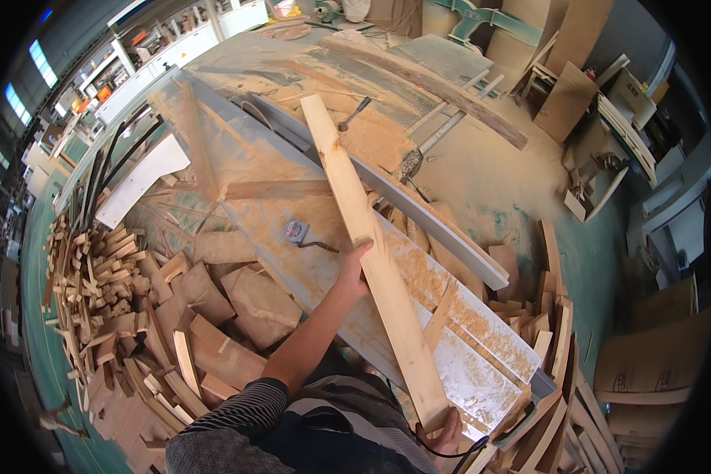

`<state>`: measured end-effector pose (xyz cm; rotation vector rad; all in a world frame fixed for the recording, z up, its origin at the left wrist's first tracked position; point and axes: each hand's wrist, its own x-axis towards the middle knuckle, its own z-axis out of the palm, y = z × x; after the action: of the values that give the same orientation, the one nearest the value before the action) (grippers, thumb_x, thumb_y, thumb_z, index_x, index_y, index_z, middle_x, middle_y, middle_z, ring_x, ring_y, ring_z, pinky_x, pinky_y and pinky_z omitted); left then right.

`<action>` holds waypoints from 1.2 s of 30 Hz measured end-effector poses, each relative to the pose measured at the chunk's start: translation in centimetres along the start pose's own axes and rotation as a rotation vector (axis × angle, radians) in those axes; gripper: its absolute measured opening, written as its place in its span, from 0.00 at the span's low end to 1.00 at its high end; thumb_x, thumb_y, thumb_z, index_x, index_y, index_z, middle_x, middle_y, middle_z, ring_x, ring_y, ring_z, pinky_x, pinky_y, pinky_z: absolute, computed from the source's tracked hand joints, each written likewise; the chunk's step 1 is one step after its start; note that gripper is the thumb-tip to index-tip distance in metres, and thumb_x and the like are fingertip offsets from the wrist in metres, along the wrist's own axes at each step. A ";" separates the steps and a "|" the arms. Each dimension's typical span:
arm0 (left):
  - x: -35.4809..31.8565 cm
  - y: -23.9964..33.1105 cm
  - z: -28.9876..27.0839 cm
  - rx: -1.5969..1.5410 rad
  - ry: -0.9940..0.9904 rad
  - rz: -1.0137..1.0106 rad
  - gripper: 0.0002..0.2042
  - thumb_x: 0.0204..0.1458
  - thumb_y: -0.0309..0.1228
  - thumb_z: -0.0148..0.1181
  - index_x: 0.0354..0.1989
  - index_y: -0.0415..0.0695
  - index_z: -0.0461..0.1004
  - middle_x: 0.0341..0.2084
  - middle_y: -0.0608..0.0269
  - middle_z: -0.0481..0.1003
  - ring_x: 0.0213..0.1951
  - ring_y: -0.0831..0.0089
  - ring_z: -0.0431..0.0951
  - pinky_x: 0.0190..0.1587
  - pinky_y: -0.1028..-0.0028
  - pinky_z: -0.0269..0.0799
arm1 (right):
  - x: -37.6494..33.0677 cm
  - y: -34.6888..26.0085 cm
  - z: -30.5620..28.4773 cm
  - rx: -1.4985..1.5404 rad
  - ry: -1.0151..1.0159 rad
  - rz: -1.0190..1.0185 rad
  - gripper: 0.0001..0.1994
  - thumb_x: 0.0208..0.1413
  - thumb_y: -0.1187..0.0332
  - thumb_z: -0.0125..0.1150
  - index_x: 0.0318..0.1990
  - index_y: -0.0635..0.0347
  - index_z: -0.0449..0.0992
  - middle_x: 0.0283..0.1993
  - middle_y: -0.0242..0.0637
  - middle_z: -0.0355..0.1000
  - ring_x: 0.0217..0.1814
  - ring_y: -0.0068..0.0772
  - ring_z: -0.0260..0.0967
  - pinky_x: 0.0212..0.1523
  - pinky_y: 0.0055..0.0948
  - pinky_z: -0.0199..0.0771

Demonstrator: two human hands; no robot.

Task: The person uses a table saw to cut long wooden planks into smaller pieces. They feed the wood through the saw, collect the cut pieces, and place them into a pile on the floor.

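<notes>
A long, pale wooden board (395,316) lies slantwise over the saw table (488,324), its far end reaching toward the metal fence. My left hand (354,271) grips the board's left edge near the middle, thumb on top. At the near end, close to my body, my right hand (444,439) is wrapped round the board's end; its lower fingers are hidden. Left of the board, a tape measure (296,231) rests on the dusty table. The long grey fence (442,233) runs behind the board, partly covered by it.
A curved, blade-like part (259,114) stands up at the table's far side, next to the fence. Stacked offcuts (107,268) crowd the left, and more scraps (557,316) stand at the right. Sawdust covers much of the table. A long plank (442,87) lies farther back.
</notes>
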<state>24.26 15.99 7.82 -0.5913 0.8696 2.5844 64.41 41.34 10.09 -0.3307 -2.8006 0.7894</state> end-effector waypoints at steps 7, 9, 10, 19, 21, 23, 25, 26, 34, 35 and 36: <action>-7.9 -2.0 -2.8 -0.343 -0.105 0.096 0.25 0.62 0.49 0.56 0.60 0.43 0.69 0.51 0.51 0.75 0.52 0.49 0.76 0.57 0.47 0.72 | 3.8 4.8 -1.2 -0.248 0.050 -0.185 0.48 0.32 0.64 0.77 0.66 0.69 0.62 0.54 0.60 0.68 0.53 0.68 0.67 0.54 0.54 0.72; -10.0 -1.1 -5.7 -0.425 -0.082 0.207 0.26 0.62 0.52 0.54 0.59 0.44 0.70 0.51 0.52 0.75 0.52 0.47 0.76 0.57 0.46 0.72 | 6.7 5.6 -1.1 -0.120 -0.110 -0.294 0.46 0.32 0.63 0.78 0.63 0.70 0.65 0.50 0.61 0.71 0.50 0.67 0.70 0.51 0.53 0.73; -10.6 -0.9 -6.5 -0.461 -0.087 0.243 0.26 0.62 0.53 0.53 0.58 0.44 0.70 0.50 0.53 0.76 0.52 0.46 0.76 0.57 0.46 0.72 | 7.7 7.1 -0.8 -0.065 -0.197 -0.302 0.44 0.32 0.62 0.79 0.61 0.70 0.67 0.48 0.61 0.72 0.48 0.66 0.71 0.50 0.53 0.74; -22.0 2.8 -17.1 -0.828 0.076 0.569 0.33 0.59 0.64 0.52 0.56 0.45 0.73 0.44 0.55 0.78 0.47 0.54 0.79 0.53 0.54 0.75 | 14.8 1.4 2.9 -0.059 -0.720 -0.377 0.35 0.38 0.53 0.83 0.52 0.63 0.76 0.39 0.52 0.80 0.44 0.52 0.80 0.45 0.41 0.79; -24.2 2.2 -20.2 -0.793 0.126 0.615 0.33 0.57 0.65 0.53 0.53 0.46 0.75 0.41 0.55 0.79 0.44 0.54 0.79 0.51 0.53 0.76 | 16.1 -1.2 3.6 -0.023 -0.761 -0.452 0.34 0.38 0.54 0.83 0.52 0.63 0.76 0.39 0.52 0.80 0.43 0.51 0.80 0.45 0.40 0.79; -25.4 0.6 -23.0 -0.827 0.258 0.648 0.32 0.57 0.64 0.55 0.51 0.46 0.76 0.38 0.55 0.80 0.41 0.54 0.81 0.47 0.51 0.78 | 15.7 -6.0 3.1 0.021 -0.790 -0.469 0.30 0.40 0.57 0.80 0.49 0.65 0.77 0.37 0.52 0.80 0.42 0.48 0.80 0.44 0.39 0.78; -27.3 -0.2 -24.4 -0.871 0.311 0.669 0.31 0.56 0.63 0.57 0.50 0.44 0.76 0.39 0.54 0.79 0.41 0.56 0.80 0.48 0.53 0.77 | 16.7 -7.4 3.5 -0.048 -0.832 -0.515 0.28 0.41 0.60 0.79 0.48 0.66 0.78 0.37 0.52 0.80 0.42 0.47 0.80 0.44 0.38 0.78; -28.1 -0.9 -25.1 -0.923 0.348 0.651 0.32 0.56 0.63 0.58 0.50 0.43 0.75 0.39 0.52 0.79 0.40 0.55 0.79 0.49 0.53 0.76 | 16.9 -8.2 3.8 -0.077 -0.845 -0.534 0.27 0.41 0.61 0.78 0.48 0.66 0.78 0.36 0.52 0.80 0.42 0.47 0.80 0.44 0.38 0.78; -29.1 -11.9 -32.8 -1.148 0.623 0.545 0.24 0.60 0.56 0.55 0.48 0.48 0.76 0.40 0.60 0.79 0.42 0.58 0.78 0.51 0.55 0.76 | 15.7 -15.0 2.6 -0.276 -1.027 -0.486 0.22 0.55 0.51 0.70 0.46 0.63 0.83 0.37 0.54 0.80 0.39 0.47 0.78 0.43 0.39 0.76; -29.3 -12.8 -33.7 -1.164 0.643 0.535 0.23 0.61 0.55 0.55 0.48 0.48 0.76 0.40 0.60 0.79 0.42 0.59 0.78 0.51 0.55 0.76 | 15.6 -14.7 3.0 -0.270 -1.037 -0.481 0.22 0.55 0.51 0.70 0.44 0.63 0.83 0.37 0.53 0.80 0.38 0.46 0.78 0.42 0.39 0.76; -29.5 -13.9 -34.6 -1.181 0.662 0.523 0.22 0.61 0.54 0.55 0.48 0.48 0.76 0.40 0.61 0.79 0.43 0.59 0.78 0.51 0.56 0.76 | 15.5 -14.0 3.6 -0.266 -1.047 -0.474 0.23 0.55 0.50 0.70 0.43 0.64 0.83 0.36 0.52 0.81 0.37 0.46 0.78 0.42 0.39 0.75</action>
<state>65.02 -1.10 -9.61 -1.7700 -0.6255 3.2305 46.49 32.12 16.79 0.9679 -3.6600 0.5487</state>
